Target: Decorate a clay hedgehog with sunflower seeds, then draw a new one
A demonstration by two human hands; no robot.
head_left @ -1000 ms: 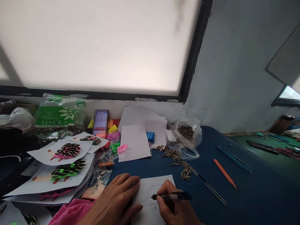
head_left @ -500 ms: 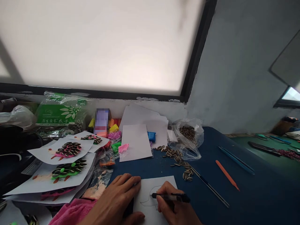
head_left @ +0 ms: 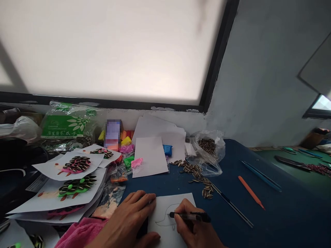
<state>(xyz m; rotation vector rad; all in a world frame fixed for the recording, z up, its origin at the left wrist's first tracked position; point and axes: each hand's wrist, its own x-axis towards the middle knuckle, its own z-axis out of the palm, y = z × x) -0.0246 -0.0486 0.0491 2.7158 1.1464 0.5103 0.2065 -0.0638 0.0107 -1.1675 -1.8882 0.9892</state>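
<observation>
My right hand (head_left: 192,224) is closed around a black pen (head_left: 190,216), whose tip is over a small white sheet of paper (head_left: 161,203). A thin curved outline with a pointed left end and a small foot-like mark below shows on that sheet. My left hand (head_left: 137,213) lies flat at the sheet's left edge, fingers stretched out, holding it down. Left of it a pink cloth (head_left: 82,232) pokes out beside the forearm. Near the left hand lies a clear bag with peach-coloured clay (head_left: 110,203).
Papers with sunflower-seed hedgehogs (head_left: 76,164) are stacked at left. Behind stand a green seed bag (head_left: 64,124), coloured clay packs (head_left: 126,148) and blank sheets (head_left: 150,156). Loose seeds (head_left: 192,170), a bag of seeds (head_left: 207,146), a metal rod (head_left: 235,208), an orange tool (head_left: 250,193) and blue tweezers (head_left: 261,175) lie right.
The pen and my right hand have shifted very slightly right. The small mark under the outline is now more visible. My left hand stays in place.
</observation>
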